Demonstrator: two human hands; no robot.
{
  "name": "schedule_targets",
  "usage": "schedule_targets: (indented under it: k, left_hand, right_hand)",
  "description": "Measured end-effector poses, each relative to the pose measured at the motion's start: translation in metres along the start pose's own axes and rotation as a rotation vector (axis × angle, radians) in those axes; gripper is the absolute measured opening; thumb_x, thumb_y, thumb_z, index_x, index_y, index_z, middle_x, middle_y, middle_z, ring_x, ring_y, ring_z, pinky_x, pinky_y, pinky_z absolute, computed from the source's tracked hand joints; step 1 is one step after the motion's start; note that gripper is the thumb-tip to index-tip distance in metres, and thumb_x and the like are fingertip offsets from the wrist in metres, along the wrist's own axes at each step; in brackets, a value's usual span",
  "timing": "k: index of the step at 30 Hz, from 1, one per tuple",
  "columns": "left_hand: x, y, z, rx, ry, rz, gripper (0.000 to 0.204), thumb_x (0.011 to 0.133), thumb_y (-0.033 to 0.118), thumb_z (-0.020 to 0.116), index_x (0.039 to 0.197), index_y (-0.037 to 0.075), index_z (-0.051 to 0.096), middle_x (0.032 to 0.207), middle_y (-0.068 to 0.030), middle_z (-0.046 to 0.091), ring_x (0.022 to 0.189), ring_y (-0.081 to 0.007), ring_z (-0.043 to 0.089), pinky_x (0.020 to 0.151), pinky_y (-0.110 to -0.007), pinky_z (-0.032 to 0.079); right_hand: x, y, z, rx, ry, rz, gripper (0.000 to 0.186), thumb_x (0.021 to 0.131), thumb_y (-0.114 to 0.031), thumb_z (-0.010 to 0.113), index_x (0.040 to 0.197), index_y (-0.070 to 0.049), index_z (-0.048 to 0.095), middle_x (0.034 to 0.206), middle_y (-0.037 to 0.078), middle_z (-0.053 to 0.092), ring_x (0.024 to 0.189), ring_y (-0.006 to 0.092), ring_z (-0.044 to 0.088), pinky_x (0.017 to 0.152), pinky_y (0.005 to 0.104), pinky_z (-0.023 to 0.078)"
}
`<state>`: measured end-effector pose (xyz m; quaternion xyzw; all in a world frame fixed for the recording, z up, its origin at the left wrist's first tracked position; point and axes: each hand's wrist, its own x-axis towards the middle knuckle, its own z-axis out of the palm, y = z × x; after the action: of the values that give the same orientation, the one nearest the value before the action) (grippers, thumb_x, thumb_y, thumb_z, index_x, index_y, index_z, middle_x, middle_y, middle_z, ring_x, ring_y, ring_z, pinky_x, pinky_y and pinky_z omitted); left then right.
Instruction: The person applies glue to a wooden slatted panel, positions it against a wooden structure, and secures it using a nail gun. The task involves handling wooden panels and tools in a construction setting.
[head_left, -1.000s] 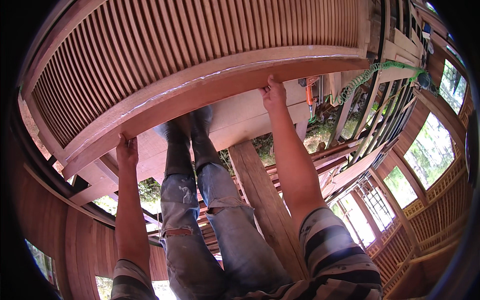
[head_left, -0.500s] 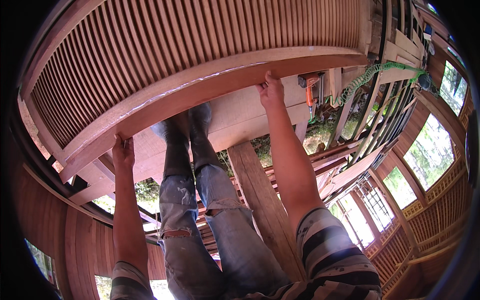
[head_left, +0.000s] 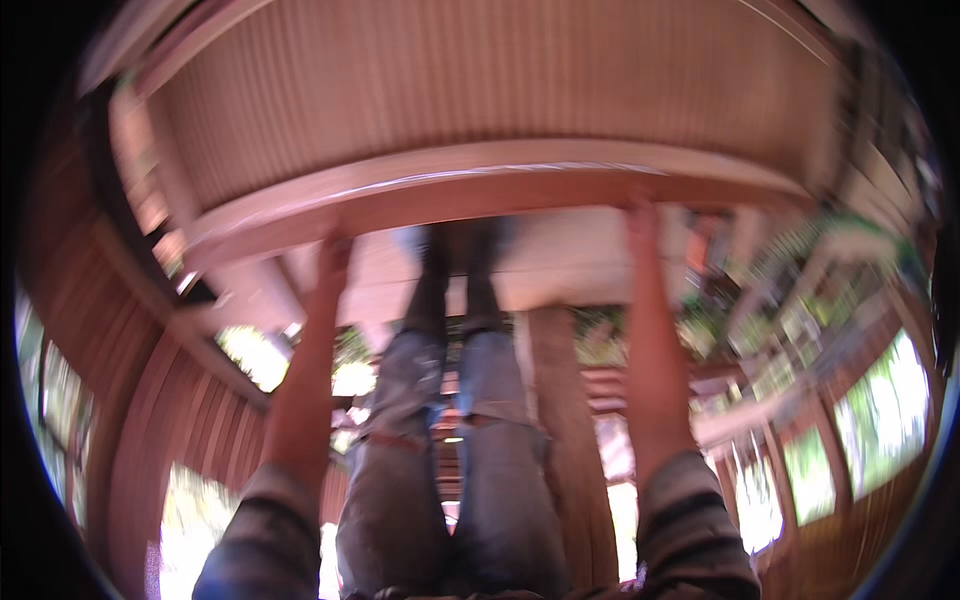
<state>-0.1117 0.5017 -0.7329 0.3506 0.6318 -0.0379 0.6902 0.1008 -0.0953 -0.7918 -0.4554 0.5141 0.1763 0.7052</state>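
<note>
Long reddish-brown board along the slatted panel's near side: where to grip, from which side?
Probably the board's near long edge, two hands well apart, from the wearer's side. It's long and narrow; its far side runs along the slatted panel's frame, while the near edge is exposed. The left hand and right hand are there; blur hides finger placement.

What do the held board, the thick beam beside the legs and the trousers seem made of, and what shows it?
Held board: probably wood, smooth, from its even reddish-brown face; blur hides grain.
Beam: likely timber, from its brown colour; dull, apparently uncoated.
Trousers: denim, probably: faded blue-grey cloth, torn knees.
</note>
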Motion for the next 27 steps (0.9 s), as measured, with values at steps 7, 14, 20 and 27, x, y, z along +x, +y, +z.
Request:
schedule_targets:
  k: [7, 14, 20, 27]
  left_hand:
    - [-0.016, -0.014, 0.085, -0.043, 0.143, -0.111, 0.033, 0.109, 0.03, 0.064, 0.132, 0.007, 0.059, 0.118, -0.0094, 0.065, 0.106, -0.026, 0.067, 0.1, -0.043, 0.061]
    - [-0.025, -0.009, 0.088, -0.069, 0.136, -0.076, 0.031, 0.109, 0.03, 0.065, 0.132, 0.009, 0.059, 0.118, -0.0078, 0.068, 0.105, -0.0245, 0.07, 0.096, -0.042, 0.061]
    - [-0.018, -0.004, 0.094, -0.097, 0.094, -0.047, 0.031, 0.108, 0.03, 0.066, 0.131, 0.009, 0.06, 0.12, -0.0084, 0.069, 0.105, -0.0241, 0.07, 0.096, -0.042, 0.061]
    - [-0.014, 0.0, 0.107, -0.066, 0.148, -0.073, 0.028, 0.108, 0.029, 0.066, 0.126, 0.008, 0.061, 0.114, -0.0076, 0.068, 0.1, -0.0238, 0.07, 0.093, -0.042, 0.062]
  right_hand:
    - [0.048, -0.008, -0.099, 0.042, -0.003, -0.081, 0.054, 0.101, -0.016, 0.075, 0.149, -0.003, 0.053, 0.141, 0.014, 0.064, 0.133, 0.0277, 0.061, 0.114, 0.0429, 0.053]
    - [0.066, -0.014, -0.081, 0.004, -0.134, -0.067, 0.06, 0.097, -0.022, 0.081, 0.146, 0.001, 0.054, 0.141, 0.015, 0.063, 0.132, 0.0258, 0.06, 0.114, 0.0383, 0.052]
    - [0.082, -0.021, -0.094, -0.033, -0.177, -0.097, 0.062, 0.097, -0.024, 0.081, 0.147, -0.001, 0.054, 0.141, 0.014, 0.064, 0.131, 0.0263, 0.06, 0.114, 0.0386, 0.05]
    - [0.087, -0.028, -0.095, -0.014, -0.141, -0.095, 0.066, 0.093, -0.021, 0.085, 0.148, -0.001, 0.054, 0.144, 0.013, 0.063, 0.131, 0.0265, 0.061, 0.115, 0.0399, 0.05]
